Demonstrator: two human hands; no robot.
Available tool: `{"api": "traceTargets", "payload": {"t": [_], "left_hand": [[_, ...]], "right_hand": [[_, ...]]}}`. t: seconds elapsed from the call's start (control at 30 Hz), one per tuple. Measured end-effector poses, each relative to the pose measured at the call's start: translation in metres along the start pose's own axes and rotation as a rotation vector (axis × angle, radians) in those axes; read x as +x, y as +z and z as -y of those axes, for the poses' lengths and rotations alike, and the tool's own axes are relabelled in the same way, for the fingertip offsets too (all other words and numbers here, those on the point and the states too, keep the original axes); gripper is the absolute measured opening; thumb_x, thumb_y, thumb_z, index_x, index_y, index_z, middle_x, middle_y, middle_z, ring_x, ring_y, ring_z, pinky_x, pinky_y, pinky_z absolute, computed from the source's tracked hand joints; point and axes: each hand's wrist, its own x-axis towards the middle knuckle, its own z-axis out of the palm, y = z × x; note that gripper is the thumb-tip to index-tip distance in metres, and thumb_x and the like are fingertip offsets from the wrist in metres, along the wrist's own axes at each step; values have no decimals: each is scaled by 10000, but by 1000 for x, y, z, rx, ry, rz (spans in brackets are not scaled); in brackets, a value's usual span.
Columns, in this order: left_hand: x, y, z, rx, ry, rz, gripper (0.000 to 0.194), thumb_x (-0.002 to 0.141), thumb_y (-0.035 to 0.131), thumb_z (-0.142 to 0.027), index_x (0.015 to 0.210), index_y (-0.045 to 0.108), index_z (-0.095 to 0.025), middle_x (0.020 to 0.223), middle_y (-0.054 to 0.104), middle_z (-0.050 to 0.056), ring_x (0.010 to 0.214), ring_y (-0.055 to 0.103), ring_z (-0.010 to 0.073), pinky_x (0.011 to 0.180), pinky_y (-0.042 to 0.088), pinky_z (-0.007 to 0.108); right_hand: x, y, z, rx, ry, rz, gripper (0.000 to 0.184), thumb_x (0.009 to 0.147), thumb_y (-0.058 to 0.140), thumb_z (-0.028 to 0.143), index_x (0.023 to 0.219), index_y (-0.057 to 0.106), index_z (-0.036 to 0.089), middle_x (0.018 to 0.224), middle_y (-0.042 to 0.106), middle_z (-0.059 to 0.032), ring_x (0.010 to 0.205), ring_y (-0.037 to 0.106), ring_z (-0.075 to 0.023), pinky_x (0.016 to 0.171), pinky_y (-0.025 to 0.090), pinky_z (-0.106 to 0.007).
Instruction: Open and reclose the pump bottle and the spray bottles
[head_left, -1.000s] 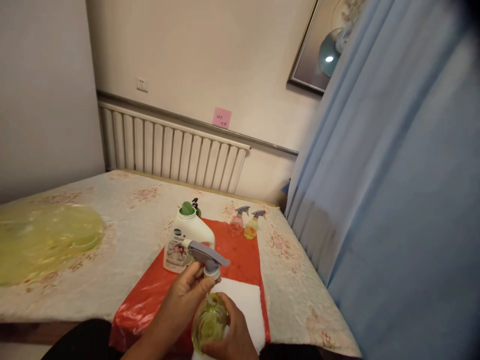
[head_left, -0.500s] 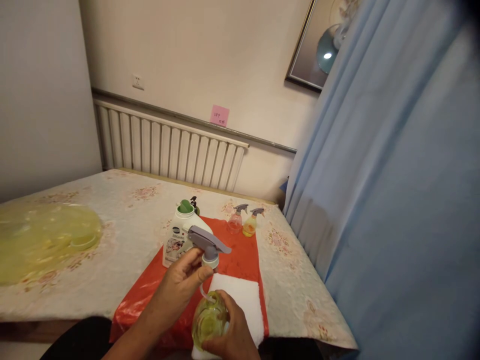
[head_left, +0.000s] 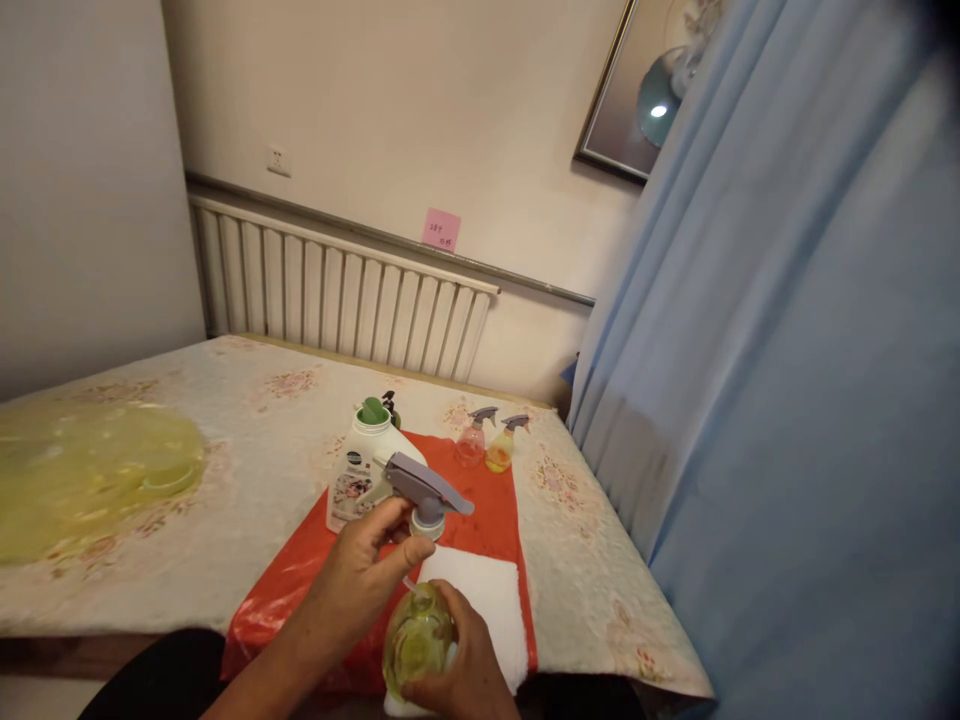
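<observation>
My left hand (head_left: pixel 375 560) is closed around the collar of a grey trigger spray head (head_left: pixel 424 490), its fingers on the white ring. A short piece of the clear dip tube (head_left: pixel 409 582) shows below, by the mouth of a yellow-green clear bottle (head_left: pixel 416 645); whether its tip is inside I cannot tell. My right hand (head_left: pixel 469 660) grips that bottle from the right, low over a folded white cloth (head_left: pixel 487 600). Just behind the spray head stands a white jug (head_left: pixel 364 460) with a green item in its open neck.
Two small spray bottles, one pink (head_left: pixel 471 445) and one yellow (head_left: pixel 500 455), stand farther back. A dark pump bottle (head_left: pixel 391 410) is behind the jug. A red sheet (head_left: pixel 465 500) covers part of the table; a clear yellowish plastic bowl-like thing (head_left: pixel 97 480) lies left. A blue curtain (head_left: pixel 787 350) hangs right.
My left hand and the spray head have shifted slightly right, and less of the dip tube shows. The bottle in my right hand has hardly moved.
</observation>
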Motion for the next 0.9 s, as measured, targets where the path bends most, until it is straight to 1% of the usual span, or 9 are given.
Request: {"api": "traceTargets", "payload": {"t": [0.17,0.3,0.43,0.63,0.7,0.8,0.83,0.87,0.9], "left_hand": [[-1,1,-16,119,22,-52,161,736,657,-350,703,631,-196,662,571,-25,647,489,145,622,401,232],[-2,2,-22,149,44,-56,183,726,655,-366,656,607,-203,642,570,-29,622,476,140,606,394,229],[-2,2,-24,170,64,-50,199,727,647,-362,617,579,-210,608,555,-36,590,456,135,582,378,227],[-4,2,-24,206,56,-47,223,743,639,-395,643,574,-208,629,552,-28,620,482,149,606,382,235],[-6,4,-24,215,54,5,198,760,623,-369,658,570,-209,651,557,-28,642,492,152,621,385,234],[-8,8,-23,251,58,194,164,757,617,-274,625,548,-208,648,550,-42,644,487,142,616,363,222],[-8,8,-22,260,61,227,166,752,618,-259,612,546,-207,643,549,-44,642,486,141,614,359,221],[-7,8,-22,263,62,220,172,751,618,-263,605,548,-206,638,549,-43,638,487,142,612,359,222],[-7,8,-21,257,64,173,180,753,618,-286,605,555,-206,630,549,-40,630,489,144,610,363,225]], "right_hand": [[0,-2,4,2,6,31,785,451,787,106,1204,592,214,1116,663,-43,1013,627,-280,890,513,-353],[0,-3,5,-8,-3,25,775,456,797,131,1200,595,217,1096,668,-39,995,631,-280,877,518,-355],[0,-2,6,3,-15,39,757,462,787,112,1187,595,211,1070,672,-35,960,639,-269,853,525,-348],[-1,-2,12,12,15,29,768,452,778,78,1187,596,201,1111,670,-45,995,634,-273,879,519,-350],[-1,-2,17,39,6,47,763,463,771,68,1192,593,201,1107,675,-41,983,641,-267,867,523,-344],[0,-2,19,61,-39,77,682,505,762,79,1157,609,211,1096,685,-28,984,651,-260,874,520,-343],[0,-2,18,54,-45,79,660,515,760,86,1145,613,213,1090,688,-26,982,652,-260,872,520,-344],[0,-2,17,43,-42,73,662,515,760,89,1148,610,214,1090,688,-25,982,652,-261,872,520,-346],[0,-2,15,30,-34,64,688,508,761,88,1165,601,214,1096,686,-28,987,649,-263,874,519,-349]]}}
